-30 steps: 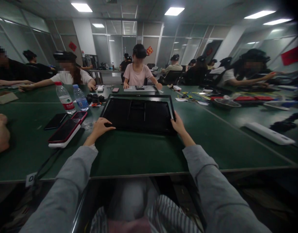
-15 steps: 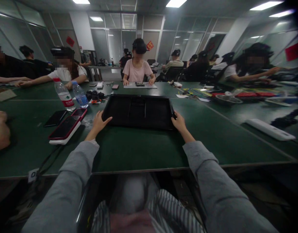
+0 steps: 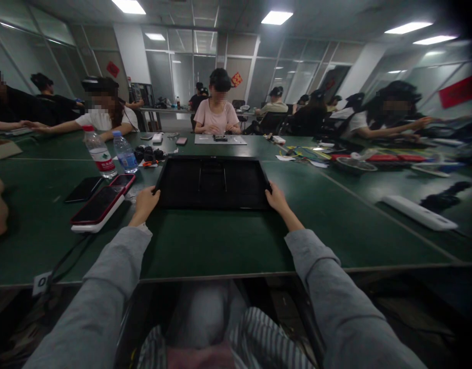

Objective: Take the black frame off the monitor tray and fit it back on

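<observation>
A black monitor shell, wide and shallow with a raised rim, lies in front of me on the green table. A U-shaped bracket or outline shows at its middle, and a small pale mark sits on the far rim. My left hand is closed on its left edge, thumb at the rim and the other fingers mostly hidden. At the opposite edge, my right hand grips the shell the same way. Whether the near side is raised off the table I cannot tell.
Left of the shell are a red-capped bottle, a blue-capped bottle, a phone on a white base and a dark phone. A white power strip lies at right. Across the table sits a person in pink.
The shell has shifted slightly left in view and now lies squarer to me. My left thumb has moved from over its surface to the rim. The view has tilted up slightly.
</observation>
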Demonstrator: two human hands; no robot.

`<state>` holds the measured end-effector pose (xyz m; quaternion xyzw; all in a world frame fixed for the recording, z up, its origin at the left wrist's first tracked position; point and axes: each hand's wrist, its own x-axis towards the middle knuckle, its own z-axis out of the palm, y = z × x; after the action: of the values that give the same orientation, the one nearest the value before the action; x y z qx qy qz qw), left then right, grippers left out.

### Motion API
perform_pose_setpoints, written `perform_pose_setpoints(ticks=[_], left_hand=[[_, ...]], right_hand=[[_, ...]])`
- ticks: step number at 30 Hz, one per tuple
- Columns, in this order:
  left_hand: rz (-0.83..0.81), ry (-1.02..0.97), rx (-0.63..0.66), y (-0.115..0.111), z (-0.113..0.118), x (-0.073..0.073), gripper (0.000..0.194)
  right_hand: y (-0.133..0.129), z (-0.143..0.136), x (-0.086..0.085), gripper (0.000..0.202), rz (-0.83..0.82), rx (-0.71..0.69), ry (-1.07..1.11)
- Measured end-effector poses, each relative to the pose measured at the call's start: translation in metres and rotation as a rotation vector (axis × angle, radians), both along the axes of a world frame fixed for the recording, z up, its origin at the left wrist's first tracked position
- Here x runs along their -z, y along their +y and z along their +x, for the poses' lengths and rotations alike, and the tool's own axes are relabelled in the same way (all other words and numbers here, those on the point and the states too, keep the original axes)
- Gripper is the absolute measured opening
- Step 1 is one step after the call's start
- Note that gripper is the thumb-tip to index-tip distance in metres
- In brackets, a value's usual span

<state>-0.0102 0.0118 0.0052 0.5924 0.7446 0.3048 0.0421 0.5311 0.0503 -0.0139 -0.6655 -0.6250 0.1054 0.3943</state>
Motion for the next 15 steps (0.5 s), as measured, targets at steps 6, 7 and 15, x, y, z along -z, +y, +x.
perform_pose_setpoints(ticks=[6, 7, 15], left_hand=[[-0.048, 0.187, -0.013, -0.013, 0.01, -0.012, 0.048], [-0.055, 0.196, -0.015, -0.013, 0.011, -0.014, 0.048], [-0.062, 0.213, -0.019, -0.014, 0.012, -0.015, 0.047]], right_hand=[[-0.013, -0.006, -0.01, 0.065, -0.054, 0.061, -0.206], [-0.015, -0.007, -0.012, 0.064, -0.067, 0.073, -0.237], [-0.022, -0.015, -0.021, 0.063, -0.109, 0.105, -0.35]])
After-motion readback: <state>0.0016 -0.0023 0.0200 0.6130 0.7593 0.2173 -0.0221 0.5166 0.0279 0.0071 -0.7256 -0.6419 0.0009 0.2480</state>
